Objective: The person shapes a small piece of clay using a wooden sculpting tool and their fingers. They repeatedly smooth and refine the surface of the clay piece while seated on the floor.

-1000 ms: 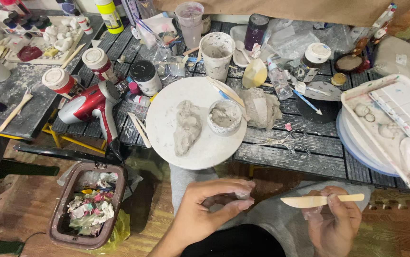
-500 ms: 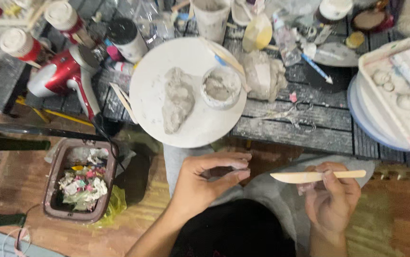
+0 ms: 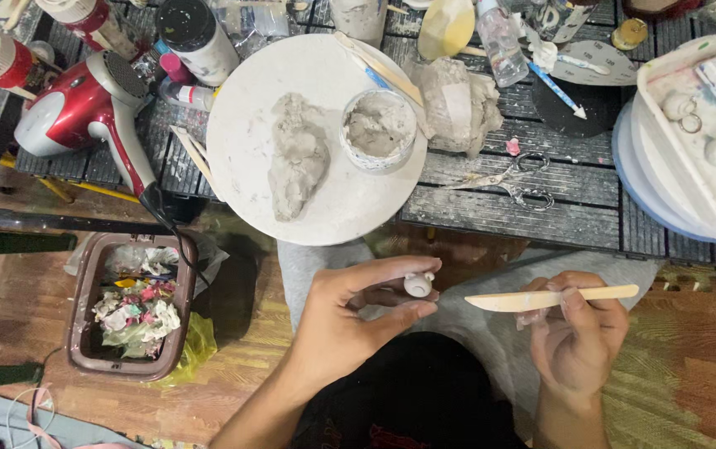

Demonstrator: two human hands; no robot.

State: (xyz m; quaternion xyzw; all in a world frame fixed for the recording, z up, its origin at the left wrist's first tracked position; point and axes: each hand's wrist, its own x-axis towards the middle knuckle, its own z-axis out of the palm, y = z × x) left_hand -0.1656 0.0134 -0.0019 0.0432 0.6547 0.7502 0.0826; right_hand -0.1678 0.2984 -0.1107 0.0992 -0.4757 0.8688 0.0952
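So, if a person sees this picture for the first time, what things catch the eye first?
Probably the round white board in the middle of the dark slatted table, with a grey clay lump and a small cup of wet clay on it. Below, the left hand pinches a small clay piece, and the right hand holds a wooden knife. A red hair dryer lies at the left.

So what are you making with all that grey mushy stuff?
The left hand pinches a small white clay piece between its fingertips. The right hand holds a flat wooden modelling tool beside it. Above them, a lump of grey clay and a small cup of clay sit on a round white board.
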